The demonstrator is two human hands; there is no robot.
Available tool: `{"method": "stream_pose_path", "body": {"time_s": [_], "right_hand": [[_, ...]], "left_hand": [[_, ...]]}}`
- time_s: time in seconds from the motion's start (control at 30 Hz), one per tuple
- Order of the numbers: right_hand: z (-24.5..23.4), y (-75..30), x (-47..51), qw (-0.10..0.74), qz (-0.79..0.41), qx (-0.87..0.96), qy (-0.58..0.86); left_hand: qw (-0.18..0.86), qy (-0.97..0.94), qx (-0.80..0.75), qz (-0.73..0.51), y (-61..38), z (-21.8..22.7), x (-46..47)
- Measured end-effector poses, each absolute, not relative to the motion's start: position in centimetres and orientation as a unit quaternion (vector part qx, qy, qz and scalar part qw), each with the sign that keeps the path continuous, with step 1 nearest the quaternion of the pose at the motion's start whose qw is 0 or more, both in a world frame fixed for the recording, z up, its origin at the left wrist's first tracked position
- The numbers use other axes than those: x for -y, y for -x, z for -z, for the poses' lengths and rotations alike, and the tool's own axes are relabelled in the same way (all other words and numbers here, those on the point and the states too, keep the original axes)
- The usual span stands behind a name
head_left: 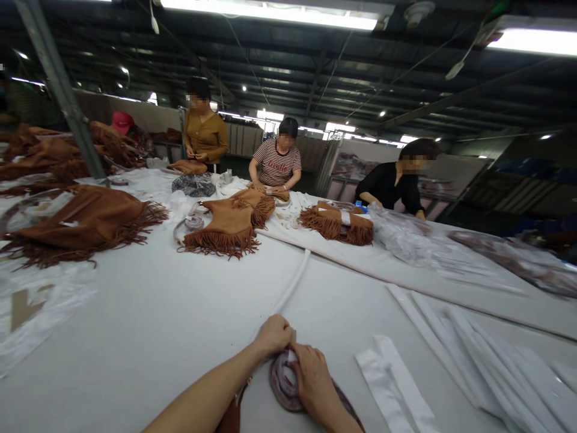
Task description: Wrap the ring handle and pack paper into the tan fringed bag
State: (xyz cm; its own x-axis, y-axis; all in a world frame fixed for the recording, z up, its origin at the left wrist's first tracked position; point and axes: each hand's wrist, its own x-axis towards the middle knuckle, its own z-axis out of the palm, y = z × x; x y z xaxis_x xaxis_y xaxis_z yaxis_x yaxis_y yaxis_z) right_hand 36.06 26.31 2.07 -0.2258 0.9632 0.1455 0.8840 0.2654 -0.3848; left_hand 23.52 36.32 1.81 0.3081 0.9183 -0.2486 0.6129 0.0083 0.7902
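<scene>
On the table (pixel 180 325), the coil (pixel 280 391) your right hand (pixel 313 376) clasps could unwind if grip slackens; left hand's (pixel 274 332) hold unclear.

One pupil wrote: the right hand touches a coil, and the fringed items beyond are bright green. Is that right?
The colour is wrong: the head view shows the fringed items are brown. The right hand does touch the coil.

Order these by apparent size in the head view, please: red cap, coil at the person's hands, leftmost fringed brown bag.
1. Fringed brown bag
2. Coil
3. Red cap
This is apparent size only.
</scene>
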Motion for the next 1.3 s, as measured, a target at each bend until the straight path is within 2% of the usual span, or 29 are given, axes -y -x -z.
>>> {"method": "stream_pose_path", "body": {"time_s": [0.23, 0.4, 0.5, 0.7, 0.8, 1.0, 1.3], "right_hand": [[-3.6, -35.8, -26.9, 0.152, -0.188, 0.749, 0.616], [-3.4, -36.1, -27.2, 0.176, -0.207, 0.741, 0.615], [-3.6, -35.7, -26.4, 0.176, -0.192, 0.730, 0.632], [-4.5, -34.6, -25.2, 0.118, -0.135, 0.730, 0.659], [-4.6, -34.5, -25.4, 0.135, -0.131, 0.724, 0.664], [-3.9, -35.3, -26.9, 0.251, -0.254, 0.639, 0.681], [-4.2, -35.8, -27.2, 0.271, -0.265, 0.601, 0.703]], "left_hand": [[0.407, -0.694, -0.555, -0.212, -23.8, -1.2, -35.6], [0.405, -0.694, -0.552, -0.223, -24.2, -0.3, -35.9], [0.409, -0.700, -0.539, -0.228, -24.1, 0.0, -35.5], [0.427, -0.713, -0.502, -0.241, -23.7, 1.0, -35.3], [0.436, -0.708, -0.492, -0.258, -23.6, 1.2, -35.2], [0.448, -0.691, -0.480, -0.303, -23.2, 0.4, -34.7], [0.454, -0.729, -0.403, -0.315, -21.7, -1.6, -32.9]]}}
